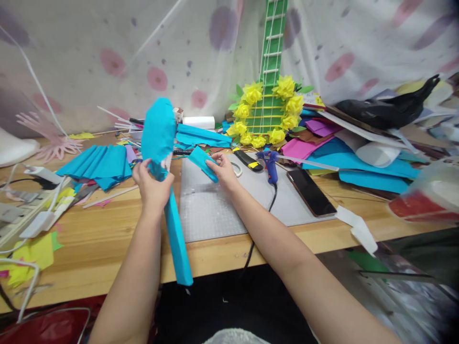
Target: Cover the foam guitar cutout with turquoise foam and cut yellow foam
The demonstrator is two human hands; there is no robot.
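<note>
My left hand [152, 184] is closed around the narrow neck of a blue paper-covered shape [158, 129], with a rounded head above the fingers and a long flat handle hanging below over the table edge. A small pale patch shows at the neck. In my right hand [223, 169], thumb and fingers pinch a folded strip of blue crepe paper [201, 161] over the grey cutting mat [208, 215]. Close to that hand lie a roll of tape [236, 168] and a black and yellow utility knife [248, 160].
A blue glue gun [269, 165] with its cord and a phone [311, 192] lie on the mat's right side. Behind stands a green guitar-shaped craft [269, 112] with yellow flowers. Pleated blue paper [96, 165] and a power strip [27, 217] are at left, stacked papers [362, 167] at right.
</note>
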